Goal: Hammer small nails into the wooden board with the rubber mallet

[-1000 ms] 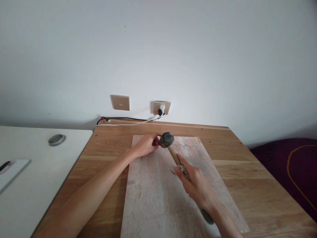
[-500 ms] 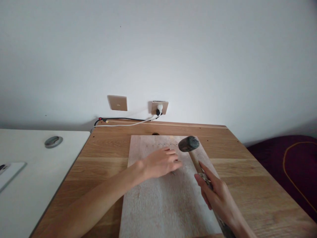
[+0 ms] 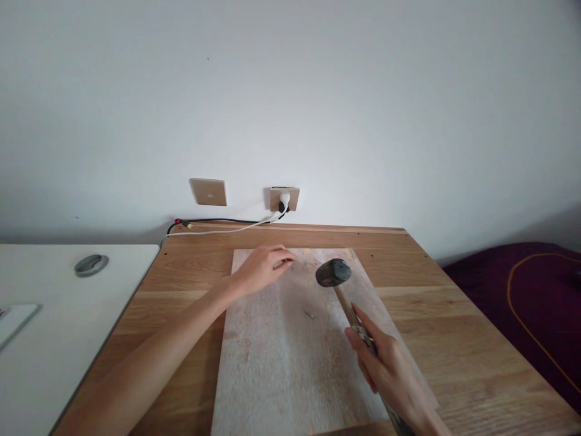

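Observation:
My right hand (image 3: 385,357) is wrapped round the handle of a rubber mallet (image 3: 334,273), whose dark head is raised above the right side of a pale, worn wooden board (image 3: 267,363). Near the far left part of that board is my left hand (image 3: 267,266), fingers curled and thumb drawn in. What sits between those fingertips, if anything, is too small to tell. A small nail (image 3: 309,314) lies on the board between the two hands. Several tiny marks or nails (image 3: 311,264) show near the board's far edge, partly hidden by my left hand.
The board rests on a wooden table (image 3: 436,339) against a white wall. A white plug (image 3: 284,198) sits in a wall socket, its cables (image 3: 218,231) running along the table's back edge. At left stands a white desk (image 3: 54,363); at right, a dark purple cloth-covered shape (image 3: 485,284).
My left hand has moved away and to the left toward the board's far edge, uncovering the small nail. The mallet stays raised in my right hand; the whole view has shifted slightly.

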